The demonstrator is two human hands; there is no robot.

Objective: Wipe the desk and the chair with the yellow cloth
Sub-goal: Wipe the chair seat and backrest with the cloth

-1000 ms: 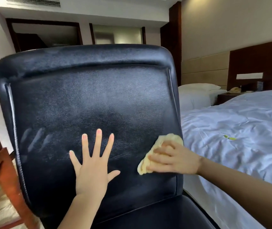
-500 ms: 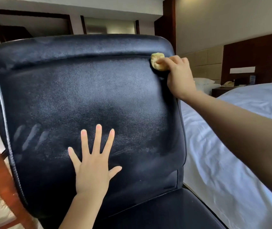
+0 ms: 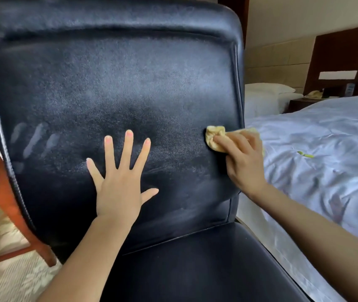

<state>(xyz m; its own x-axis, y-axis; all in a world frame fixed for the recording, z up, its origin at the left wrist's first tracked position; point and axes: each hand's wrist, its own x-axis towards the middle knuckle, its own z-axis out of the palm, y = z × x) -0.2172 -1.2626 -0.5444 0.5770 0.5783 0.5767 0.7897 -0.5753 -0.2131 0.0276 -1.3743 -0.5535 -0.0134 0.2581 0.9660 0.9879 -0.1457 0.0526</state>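
A black leather chair [image 3: 112, 79] fills most of the view, its backrest facing me and its seat below. My left hand [image 3: 119, 184] lies flat on the lower middle of the backrest, fingers spread, holding nothing. My right hand [image 3: 242, 160] presses a bunched yellow cloth [image 3: 214, 138] against the right edge of the backrest at mid height. A faint handprint shows on the backrest's left side. Only a reddish wooden leg of the desk [image 3: 4, 192] shows, at the left edge.
A bed with a rumpled white cover [image 3: 326, 153] stands close on the right, a small green scrap [image 3: 305, 154] lying on it. A nightstand [image 3: 300, 103] and dark headboard are behind. Patterned carpet [image 3: 4, 280] lies at lower left.
My right hand has dragged the cloth down from the backrest's top right corner to mid height on the right edge. My left hand has stayed flat on the backrest.
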